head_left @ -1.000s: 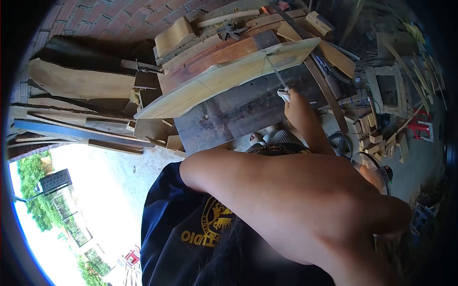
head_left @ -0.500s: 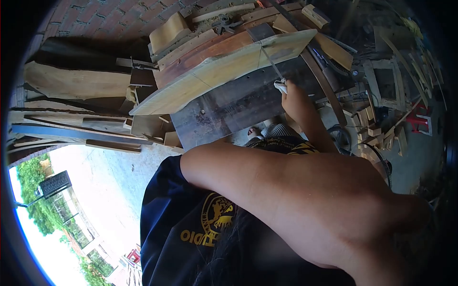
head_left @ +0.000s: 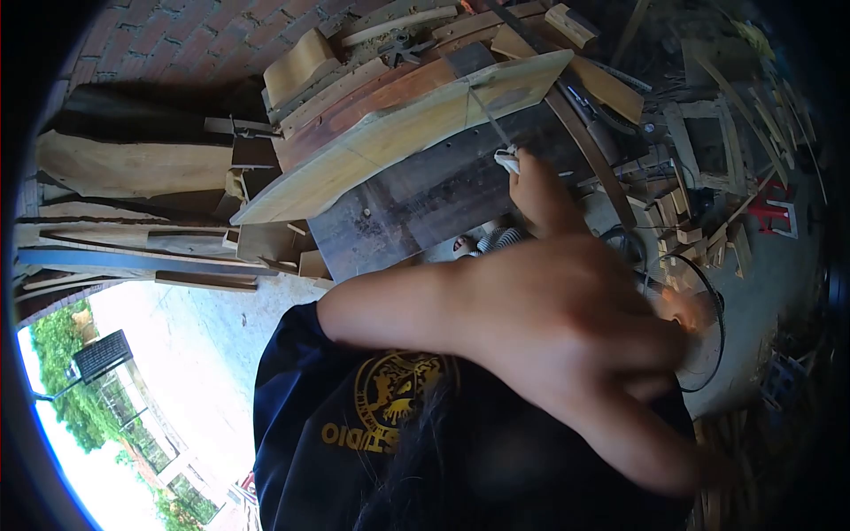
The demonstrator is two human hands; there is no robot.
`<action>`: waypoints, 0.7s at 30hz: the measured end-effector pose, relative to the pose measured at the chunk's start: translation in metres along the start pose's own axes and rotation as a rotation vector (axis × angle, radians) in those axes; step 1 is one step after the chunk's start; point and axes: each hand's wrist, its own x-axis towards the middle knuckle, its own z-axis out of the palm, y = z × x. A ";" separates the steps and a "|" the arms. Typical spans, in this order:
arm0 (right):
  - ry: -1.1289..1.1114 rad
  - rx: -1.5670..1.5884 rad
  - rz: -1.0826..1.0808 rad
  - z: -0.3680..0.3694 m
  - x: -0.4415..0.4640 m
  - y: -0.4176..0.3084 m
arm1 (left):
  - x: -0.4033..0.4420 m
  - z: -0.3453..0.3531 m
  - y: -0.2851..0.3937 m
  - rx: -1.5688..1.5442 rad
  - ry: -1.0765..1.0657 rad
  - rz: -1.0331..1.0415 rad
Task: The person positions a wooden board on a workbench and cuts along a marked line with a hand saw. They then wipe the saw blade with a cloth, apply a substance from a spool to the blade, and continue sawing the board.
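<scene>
My right hand (head_left: 531, 181) is closed round the near end of a thin, straight tool (head_left: 491, 119); a small white piece shows at its fingers. The tool's far end meets the face of a long, pale board (head_left: 354, 181), which has thin lines across it and stands tilted along the far side of a dark worktop (head_left: 425, 199). My left arm (head_left: 398, 310) crosses low in front of me, bent and blurred close to the camera. My left hand cannot be made out at its end.
Boards (head_left: 133, 168) are stacked at the left by a brick wall (head_left: 177, 53). More planks and a black clamp-like part lie behind the pale board. At the right are a fan (head_left: 708, 354), wood offcuts (head_left: 677, 212) and a red stool (head_left: 772, 212).
My bent left arm has drawn back leftward and blurred. The view has shifted a little, so board and worktop sit further left. My right hand keeps its hold on the tool.
</scene>
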 end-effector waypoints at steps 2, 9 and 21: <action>-0.032 0.044 0.031 -0.008 -0.004 -0.007 | -0.016 -0.014 -0.025 0.076 -0.121 0.106; -0.018 0.098 0.021 0.000 -0.003 0.003 | -0.133 -0.085 -0.154 1.209 -0.348 -0.863; -0.091 0.142 0.011 0.002 -0.021 0.006 | -0.129 -0.083 -0.205 1.013 -0.718 -1.355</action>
